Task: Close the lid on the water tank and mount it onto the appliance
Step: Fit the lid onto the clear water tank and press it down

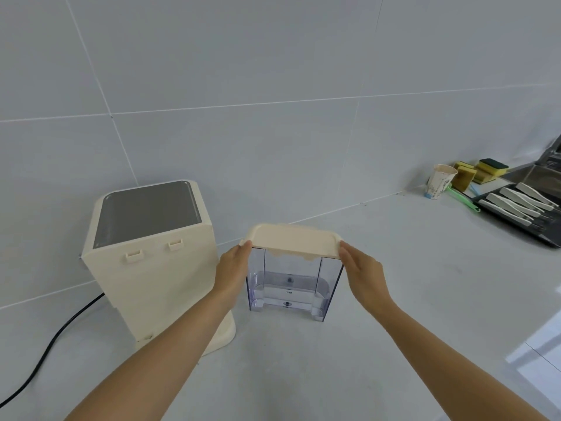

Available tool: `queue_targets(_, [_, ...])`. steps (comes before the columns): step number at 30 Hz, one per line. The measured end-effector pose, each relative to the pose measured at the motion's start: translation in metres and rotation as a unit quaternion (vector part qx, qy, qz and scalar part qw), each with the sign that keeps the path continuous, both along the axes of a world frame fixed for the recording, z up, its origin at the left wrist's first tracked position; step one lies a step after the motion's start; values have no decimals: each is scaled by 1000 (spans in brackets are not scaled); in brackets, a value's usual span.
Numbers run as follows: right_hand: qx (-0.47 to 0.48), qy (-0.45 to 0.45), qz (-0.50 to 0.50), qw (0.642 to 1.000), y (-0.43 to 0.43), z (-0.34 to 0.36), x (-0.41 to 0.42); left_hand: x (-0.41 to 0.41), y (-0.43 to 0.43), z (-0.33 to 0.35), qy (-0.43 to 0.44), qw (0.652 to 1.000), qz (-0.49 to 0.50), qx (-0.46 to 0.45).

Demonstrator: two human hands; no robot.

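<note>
A clear plastic water tank [290, 287] stands upright on the grey counter, just right of the cream appliance [151, 262]. A cream lid [294, 241] sits on top of the tank. My left hand [233, 268] grips the lid's left end and my right hand [362, 268] grips its right end. The appliance has a dark glossy top, two small clips on the side facing me and a rounded base. My left forearm crosses in front of that base.
A black power cord [51, 344] runs from the appliance to the left. At the back right stand a paper cup [440, 185], yellow sponges [476, 173] and a black tray of white-handled utensils [522, 208]. A tiled wall rises behind the counter.
</note>
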State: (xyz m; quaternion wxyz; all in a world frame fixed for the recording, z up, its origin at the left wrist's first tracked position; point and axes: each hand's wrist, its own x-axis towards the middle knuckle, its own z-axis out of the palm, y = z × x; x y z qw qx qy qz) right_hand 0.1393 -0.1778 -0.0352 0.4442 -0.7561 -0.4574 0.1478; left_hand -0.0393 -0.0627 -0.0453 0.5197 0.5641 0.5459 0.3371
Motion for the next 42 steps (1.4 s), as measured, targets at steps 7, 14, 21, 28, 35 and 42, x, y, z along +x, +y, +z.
queue_targets(7, [-72,272,-9,960,36,10,27,11,-21,5,-59,983,-23,-170])
queue_targets(14, [-141,213,54,965,48,14,28,40,-22,5,-74,981,14,-177])
queue_targets(21, [-172,189,52,965,28,13,12,64,-7,-4,-75,988,-5,-134])
queue_targets(28, [-244,79,67,964,15,14,-9,68,9,3,-64,985,-130,-93])
queue_targets(35, [-250,110,94,957,11,8,-13,70,9,20,-32,974,-210,-85])
queue_targets(42, [-304,67,104,945,24,21,23,70,-3,37,181,964,-188,46])
